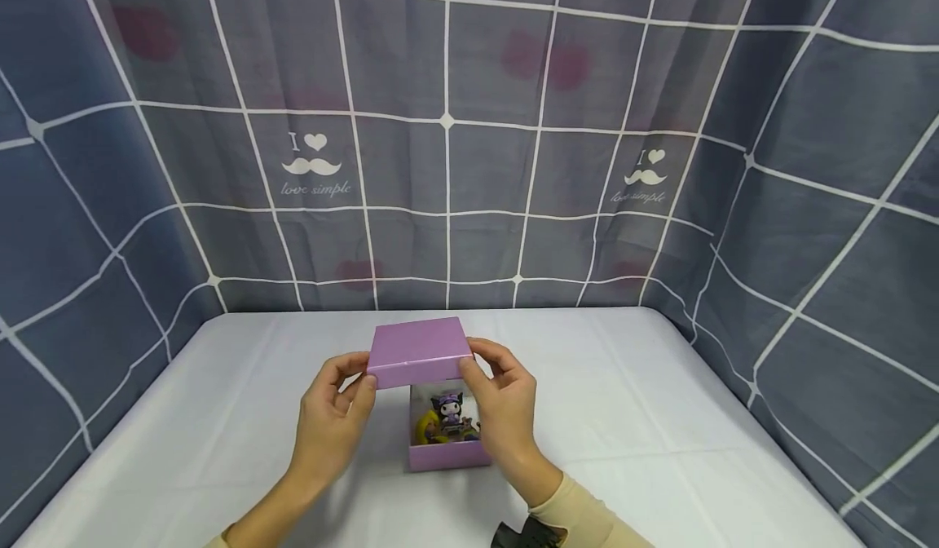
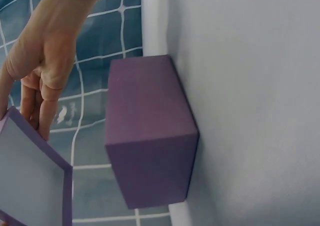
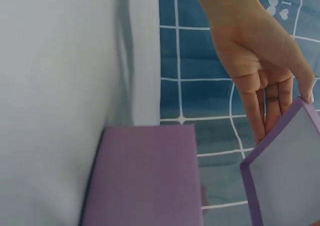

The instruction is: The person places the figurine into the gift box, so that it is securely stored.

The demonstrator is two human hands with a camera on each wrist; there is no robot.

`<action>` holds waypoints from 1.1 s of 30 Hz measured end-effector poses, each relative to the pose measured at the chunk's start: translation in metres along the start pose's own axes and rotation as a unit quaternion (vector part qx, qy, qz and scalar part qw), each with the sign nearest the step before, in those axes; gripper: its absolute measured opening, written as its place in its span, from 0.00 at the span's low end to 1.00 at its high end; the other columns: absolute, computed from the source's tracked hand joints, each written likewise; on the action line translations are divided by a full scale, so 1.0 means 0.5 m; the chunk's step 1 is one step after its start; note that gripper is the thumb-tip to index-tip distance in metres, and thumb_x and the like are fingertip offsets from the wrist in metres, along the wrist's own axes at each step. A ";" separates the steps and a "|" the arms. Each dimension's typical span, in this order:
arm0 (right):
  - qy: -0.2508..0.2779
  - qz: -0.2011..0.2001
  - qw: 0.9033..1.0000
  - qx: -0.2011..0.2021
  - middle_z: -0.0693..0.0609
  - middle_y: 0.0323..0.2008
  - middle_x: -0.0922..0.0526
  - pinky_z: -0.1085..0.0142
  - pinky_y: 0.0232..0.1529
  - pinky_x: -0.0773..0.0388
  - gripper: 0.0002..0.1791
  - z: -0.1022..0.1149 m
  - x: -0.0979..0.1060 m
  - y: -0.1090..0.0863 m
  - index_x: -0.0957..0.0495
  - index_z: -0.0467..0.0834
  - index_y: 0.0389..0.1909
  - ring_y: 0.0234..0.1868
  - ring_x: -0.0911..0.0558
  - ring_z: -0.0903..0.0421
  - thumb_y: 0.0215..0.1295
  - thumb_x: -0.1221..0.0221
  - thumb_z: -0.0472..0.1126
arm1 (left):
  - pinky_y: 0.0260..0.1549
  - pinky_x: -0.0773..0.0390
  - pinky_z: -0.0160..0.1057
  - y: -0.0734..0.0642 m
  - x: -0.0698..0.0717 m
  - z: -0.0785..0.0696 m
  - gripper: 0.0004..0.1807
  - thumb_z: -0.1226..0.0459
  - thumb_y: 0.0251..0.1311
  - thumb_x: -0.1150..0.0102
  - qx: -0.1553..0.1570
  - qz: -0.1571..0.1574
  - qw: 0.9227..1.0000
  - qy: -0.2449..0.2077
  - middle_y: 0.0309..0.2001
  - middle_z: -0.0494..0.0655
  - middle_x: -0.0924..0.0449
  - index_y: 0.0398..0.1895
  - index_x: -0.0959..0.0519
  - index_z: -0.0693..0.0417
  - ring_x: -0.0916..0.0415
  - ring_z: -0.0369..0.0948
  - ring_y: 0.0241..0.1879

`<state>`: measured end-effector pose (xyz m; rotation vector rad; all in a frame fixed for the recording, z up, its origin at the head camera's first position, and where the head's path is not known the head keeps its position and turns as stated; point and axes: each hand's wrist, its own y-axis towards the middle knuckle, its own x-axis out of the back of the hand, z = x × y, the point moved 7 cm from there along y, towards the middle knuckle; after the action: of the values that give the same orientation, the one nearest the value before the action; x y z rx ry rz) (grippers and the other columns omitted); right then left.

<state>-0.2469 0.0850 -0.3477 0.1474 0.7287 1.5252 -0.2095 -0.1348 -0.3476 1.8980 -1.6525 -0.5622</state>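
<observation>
Both hands hold a purple box lid [image 1: 420,348] in the air above the open purple box [image 1: 449,456] on the table. My left hand [image 1: 332,417] pinches the lid's left edge between thumb and fingers. At the opposite edge, my right hand [image 1: 508,405] grips it the same way. Inside the box are a small dark-hooded figurine [image 1: 449,408] and a yellow item [image 1: 425,427]; other small pieces are too tiny to tell. In both wrist views the lid [image 2: 30,171] is tilted, its pale inside showing, apart from the box [image 3: 145,176].
A white cloth [image 1: 645,417] covers the table. Grey-blue curtains [image 1: 396,165] with a white grid stand behind it and along both sides. A black strap [image 1: 524,534] sits at the right wrist, by a beige sleeve [image 1: 587,515].
</observation>
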 end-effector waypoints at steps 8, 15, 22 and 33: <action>0.002 0.002 1.000 -0.016 0.32 0.55 0.25 0.60 0.56 0.21 0.16 0.000 0.045 -0.023 0.23 0.22 0.46 0.58 0.24 0.42 0.57 0.36 0.24 | 0.56 0.25 0.39 -0.012 -0.037 0.008 0.18 0.80 0.60 0.42 -0.025 0.057 0.998 -0.013 0.49 0.58 0.28 0.53 0.26 0.70 0.26 0.45 0.55; -0.071 0.010 0.996 -0.054 0.36 0.53 0.22 0.60 0.60 0.25 0.13 -0.015 0.085 -0.048 0.21 0.26 0.42 0.57 0.22 0.44 0.53 0.37 0.20 | 0.56 0.24 0.39 -0.028 -0.051 0.026 0.18 0.82 0.53 0.38 -0.009 0.099 0.995 -0.010 0.47 0.55 0.25 0.49 0.24 0.68 0.25 0.47 0.54; -0.097 0.016 0.990 -0.106 0.38 0.53 0.23 0.61 0.59 0.25 0.11 -0.032 0.107 -0.071 0.20 0.28 0.36 0.57 0.23 0.44 0.50 0.38 0.19 | 0.55 0.23 0.38 -0.046 -0.057 0.051 0.21 0.86 0.45 0.37 0.041 0.108 0.993 -0.017 0.45 0.52 0.24 0.44 0.22 0.65 0.23 0.48 0.53; -0.110 0.010 0.983 -0.143 0.37 0.52 0.23 0.62 0.58 0.24 0.12 -0.049 0.123 -0.086 0.20 0.27 0.35 0.57 0.23 0.43 0.47 0.39 0.18 | 0.53 0.22 0.36 -0.061 -0.065 0.077 0.21 0.86 0.41 0.37 0.114 0.110 0.987 -0.014 0.45 0.53 0.24 0.40 0.22 0.64 0.22 0.46 0.53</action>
<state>-0.2300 0.1302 -0.4102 0.1050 0.3282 1.5853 -0.2160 -0.1053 -0.3983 1.8348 -1.9854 -0.3219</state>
